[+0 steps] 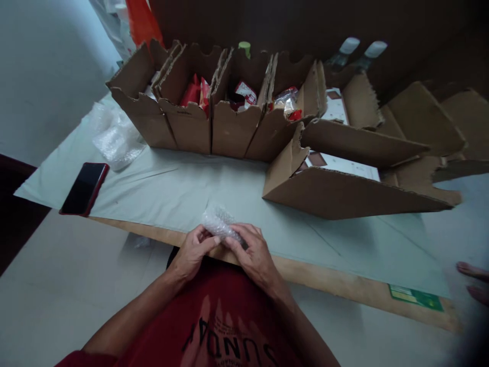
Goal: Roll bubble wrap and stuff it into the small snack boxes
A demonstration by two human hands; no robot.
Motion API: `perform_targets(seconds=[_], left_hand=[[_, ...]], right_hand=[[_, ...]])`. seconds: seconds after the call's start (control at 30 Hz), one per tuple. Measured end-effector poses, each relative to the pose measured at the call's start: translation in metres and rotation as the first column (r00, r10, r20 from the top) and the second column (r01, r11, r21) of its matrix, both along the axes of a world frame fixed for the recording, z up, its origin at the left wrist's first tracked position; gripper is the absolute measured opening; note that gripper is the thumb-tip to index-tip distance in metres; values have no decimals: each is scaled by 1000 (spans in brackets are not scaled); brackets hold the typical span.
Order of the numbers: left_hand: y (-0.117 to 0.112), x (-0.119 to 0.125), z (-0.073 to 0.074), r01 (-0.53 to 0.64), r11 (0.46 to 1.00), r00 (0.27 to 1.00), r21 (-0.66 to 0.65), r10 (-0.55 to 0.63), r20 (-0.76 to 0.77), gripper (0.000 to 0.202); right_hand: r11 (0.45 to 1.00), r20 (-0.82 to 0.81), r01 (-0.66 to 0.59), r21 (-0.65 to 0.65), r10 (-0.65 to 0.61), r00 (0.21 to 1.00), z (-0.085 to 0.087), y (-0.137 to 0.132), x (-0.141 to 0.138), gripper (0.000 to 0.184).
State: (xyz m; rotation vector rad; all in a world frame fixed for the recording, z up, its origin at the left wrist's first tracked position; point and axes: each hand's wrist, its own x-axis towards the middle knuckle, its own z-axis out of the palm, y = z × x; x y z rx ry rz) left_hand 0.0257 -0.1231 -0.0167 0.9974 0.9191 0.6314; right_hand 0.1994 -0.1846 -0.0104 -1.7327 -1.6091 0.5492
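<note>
Both my hands meet at the near edge of the table over a small bundle of bubble wrap (218,221). My left hand (194,251) pinches its left end with curled fingers. My right hand (252,252) lies over its right end, fingers closed on the wrap. What is inside the wrap is hidden. The bundle rests on the pale sheet (183,186) that covers the table.
A row of open cardboard boxes (214,117) with red and clear packets stands at the back. Larger cut cardboard trays (355,193) lie to the right. A red phone (84,187) and loose bubble wrap (114,135) sit at left. Another person's fingers (474,279) show at right.
</note>
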Motion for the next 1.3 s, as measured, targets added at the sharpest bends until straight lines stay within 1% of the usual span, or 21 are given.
perform_targets(seconds=[0.1,0.17,0.23,0.27,0.33,0.4,0.43,0.53,0.6,0.67,0.73,0.77,0.8,0.87,0.9,0.93,1.0,1.07,1.13,1.2,1.3], left_hand=[[0,5,7,2,1000,1000,10,-2,-7,41],[1,5,14,81,994,994,78,-75,-77,41],[2,5,21,173,971,978,162,-151,-142,37],[3,6,23,205,957,971,204,-173,-163,34],[3,10,26,259,926,959,276,-212,-189,28],[2,16,27,323,888,941,327,-264,-212,23],[1,20,28,364,867,927,341,-300,-227,22],[-1,31,29,496,795,865,350,-414,-285,17],[2,38,30,547,750,835,373,-454,-311,17],[11,44,28,514,750,858,416,-448,-251,32],[24,51,23,411,809,909,420,-400,-119,53],[31,55,19,350,849,933,396,-355,-64,57],[37,60,15,299,885,951,357,-307,-37,57],[47,69,5,233,932,973,277,-223,-65,52],[49,73,-1,209,945,977,250,-190,-97,52],[51,76,-6,195,952,977,234,-169,-126,51],[51,79,-15,193,953,974,234,-156,-165,48],[50,78,-20,207,944,970,256,-162,-183,42],[50,76,-24,230,933,965,277,-182,-187,37],[51,74,-26,250,919,961,304,-198,-193,35],[52,73,-28,275,886,954,374,-205,-218,33]], right_hand=[[996,-28,91,7,-91,995,8,-12,1,29],[993,-131,117,0,-116,985,15,-16,9,46],[998,-310,29,-47,-42,950,25,-19,20,69],[997,-377,-26,-77,-5,926,31,-20,25,74],[989,-397,-56,-134,-2,918,40,-22,31,61],[985,-300,-17,-173,-36,953,45,-24,35,36],[983,-248,-9,-182,-37,968,47,-26,36,32],[980,-137,-77,-183,52,989,56,-32,43,39],[980,-72,-125,-153,116,991,69,-38,55,29],[994,-22,-83,-72,81,996,91,-45,76,12],[993,-10,88,75,-88,996,119,-52,108,12],[961,-16,215,173,-215,976,132,-55,128,16],[894,-26,350,278,-358,933,144,-55,149,19],[703,-48,556,443,-601,798,162,-52,192,21],[648,-32,608,458,-672,740,167,-48,210,20],[628,25,647,433,-726,687,170,-42,226,21],[650,283,704,288,-760,585,174,-30,243,31],[642,601,757,123,-655,458,176,-18,244,44],[624,803,781,-6,-463,375,181,-7,236,48],[631,866,766,-124,-309,394,189,4,229,43],[685,812,672,-282,-202,547,200,17,232,32]])
